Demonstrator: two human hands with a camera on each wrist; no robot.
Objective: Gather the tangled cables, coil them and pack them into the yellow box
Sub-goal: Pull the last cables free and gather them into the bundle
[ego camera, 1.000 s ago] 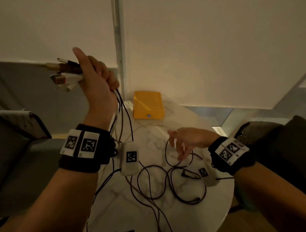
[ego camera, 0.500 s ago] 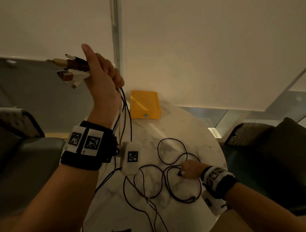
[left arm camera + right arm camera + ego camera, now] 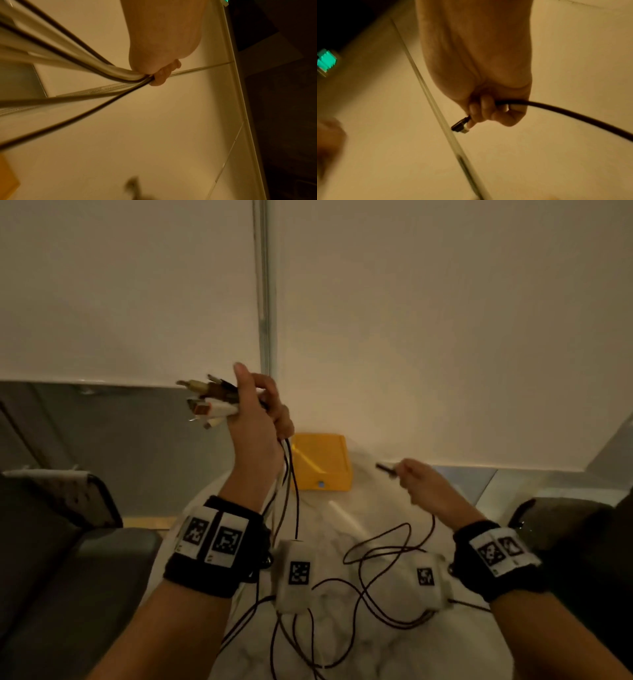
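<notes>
My left hand (image 3: 255,409) is raised above the table's left side and grips a bundle of cable ends; white and dark plugs (image 3: 205,402) stick out to its left. The cables (image 3: 96,70) run from that fist down to the table. My right hand (image 3: 416,482) is lifted to the right of the yellow box (image 3: 323,462) and holds the end of a black cable (image 3: 573,115), with the black plug (image 3: 459,126) poking out past the fingers. Black cable loops (image 3: 373,573) lie tangled on the white marble table (image 3: 359,508).
The yellow box stands open at the table's far edge against a pale wall. Dark upholstered seats flank the round table on the left (image 3: 68,559) and right (image 3: 582,535). White tagged camera units hang under both wrists.
My right hand went down to the cable tangle, took hold of a black plug and has lifted it up toward the box. My left hand has stayed raised with its bundle.
</notes>
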